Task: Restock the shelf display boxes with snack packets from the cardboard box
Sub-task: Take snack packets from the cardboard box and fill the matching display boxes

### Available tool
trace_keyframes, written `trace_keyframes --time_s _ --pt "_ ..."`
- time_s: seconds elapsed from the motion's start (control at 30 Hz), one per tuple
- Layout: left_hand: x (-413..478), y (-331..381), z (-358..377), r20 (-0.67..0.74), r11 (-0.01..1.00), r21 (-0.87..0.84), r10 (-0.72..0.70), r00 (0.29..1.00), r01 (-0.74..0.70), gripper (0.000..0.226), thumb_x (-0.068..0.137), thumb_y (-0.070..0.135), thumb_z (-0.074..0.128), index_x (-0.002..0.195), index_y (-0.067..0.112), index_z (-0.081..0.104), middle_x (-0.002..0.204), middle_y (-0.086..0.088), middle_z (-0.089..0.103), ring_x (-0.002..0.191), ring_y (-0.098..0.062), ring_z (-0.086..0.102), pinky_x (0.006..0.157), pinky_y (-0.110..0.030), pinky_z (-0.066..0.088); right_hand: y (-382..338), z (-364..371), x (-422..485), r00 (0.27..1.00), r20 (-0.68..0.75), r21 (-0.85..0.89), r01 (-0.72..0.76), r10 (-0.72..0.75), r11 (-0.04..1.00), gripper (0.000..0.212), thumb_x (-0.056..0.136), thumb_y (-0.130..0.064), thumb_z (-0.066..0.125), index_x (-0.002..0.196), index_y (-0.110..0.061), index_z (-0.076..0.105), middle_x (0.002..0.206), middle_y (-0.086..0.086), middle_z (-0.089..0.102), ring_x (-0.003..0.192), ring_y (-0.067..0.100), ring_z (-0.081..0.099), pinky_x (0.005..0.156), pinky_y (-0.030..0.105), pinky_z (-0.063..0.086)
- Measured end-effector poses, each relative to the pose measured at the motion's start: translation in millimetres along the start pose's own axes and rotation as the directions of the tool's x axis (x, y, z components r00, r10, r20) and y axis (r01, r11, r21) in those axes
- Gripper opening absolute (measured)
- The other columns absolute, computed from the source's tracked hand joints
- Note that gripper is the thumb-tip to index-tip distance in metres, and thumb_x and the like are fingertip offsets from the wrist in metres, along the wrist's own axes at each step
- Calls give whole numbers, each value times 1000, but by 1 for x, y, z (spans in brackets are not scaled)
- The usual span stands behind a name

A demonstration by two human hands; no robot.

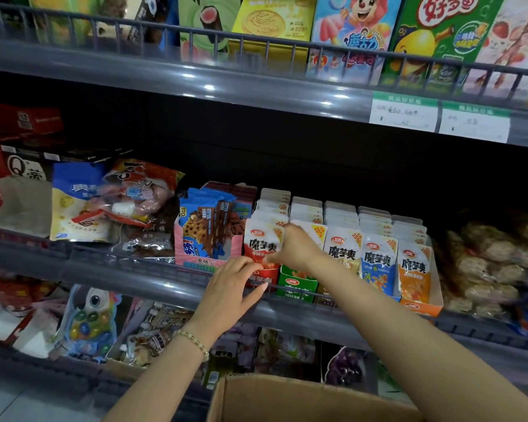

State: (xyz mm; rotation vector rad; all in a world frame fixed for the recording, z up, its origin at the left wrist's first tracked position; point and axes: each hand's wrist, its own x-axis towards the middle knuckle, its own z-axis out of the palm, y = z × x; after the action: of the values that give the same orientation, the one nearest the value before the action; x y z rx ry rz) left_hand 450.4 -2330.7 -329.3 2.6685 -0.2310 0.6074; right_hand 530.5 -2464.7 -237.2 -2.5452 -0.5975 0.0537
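Five display boxes of white snack packets stand side by side on the middle shelf: red (264, 278), green (297, 283), then a hidden one, blue (378, 269) and orange (421, 306). My right hand (290, 246) pinches the front red snack packet (261, 242) at its right edge, over the red box. Just below, my left hand (232, 287) lies with straight fingers against the red box's front and the shelf rail. A brown cardboard box (302, 400) sits open at the bottom, its inside hidden.
A pink cookie box (205, 239) stands just left of the red box. Loose bags (110, 202) fill the shelf's left, wrapped cakes (488, 263) its right. The upper shelf (256, 83) overhangs with price tags (439, 117). The lower shelf holds toys and packets (89, 324).
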Motion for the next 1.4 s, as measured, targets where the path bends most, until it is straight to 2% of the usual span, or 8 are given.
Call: trace_keyframes --time_s 0.23,0.4,0.6,0.83,0.9,1.13,1.2,1.4 --pt "-1 2 -4 23 1000 -26 -14 1000 15 46 95 49 43 135 27 43 133 10 39 127 -6 33 109 -23 22 12 6 -5 989 -147 219 68 -36 973 30 78 -30 75 86 -1 69 84 14 70 74 26 65 72 39 55" --pt "-5 7 -6 46 998 -52 -42 998 44 51 93 51 44 138 27 40 137 8 39 131 -10 32 112 -30 25 11 3 -16 981 -193 258 65 -15 964 35 81 -28 74 54 -21 51 53 -2 50 59 25 60 57 33 44" --pt "-33 27 -11 6 998 -58 -14 1000 14 53 94 50 44 141 26 40 144 10 39 133 -9 33 111 -27 23 28 -10 -63 988 -148 418 110 -52 902 30 87 -27 65 113 -13 62 105 -1 67 97 11 63 85 27 53" --pt "-104 75 24 175 983 -183 54 983 -21 27 95 42 47 118 31 57 110 14 60 99 -2 56 80 -19 47 102 21 -180 971 237 530 -167 44 831 17 91 -16 58 103 -7 67 100 12 71 82 13 67 72 18 52" --pt "-125 86 44 316 983 -181 38 948 21 27 96 43 45 119 33 54 106 16 62 91 1 57 69 -11 44 128 46 -208 937 335 475 -257 97 841 20 91 -17 59 104 -4 68 94 11 72 76 8 66 68 15 50" --pt "-186 61 135 682 977 30 -176 710 213 48 91 36 55 133 17 44 132 -5 49 122 -23 48 95 -29 41 206 151 -269 810 480 312 -517 338 797 13 86 -8 66 99 -6 68 113 14 66 111 25 60 91 16 47" --pt "-203 48 145 698 941 135 -312 644 310 71 89 44 55 145 12 26 148 -10 33 136 -28 31 110 -35 31 218 181 -284 793 456 325 -570 403 755 31 77 -8 75 103 -14 61 114 11 62 118 29 56 103 34 44" --pt "-238 36 157 692 866 307 -488 532 395 92 93 55 44 149 11 -13 158 -8 -15 146 -25 -10 118 -34 1 214 215 -308 876 355 58 -369 326 928 93 71 -40 78 147 -26 27 152 -8 24 141 18 16 112 26 16"
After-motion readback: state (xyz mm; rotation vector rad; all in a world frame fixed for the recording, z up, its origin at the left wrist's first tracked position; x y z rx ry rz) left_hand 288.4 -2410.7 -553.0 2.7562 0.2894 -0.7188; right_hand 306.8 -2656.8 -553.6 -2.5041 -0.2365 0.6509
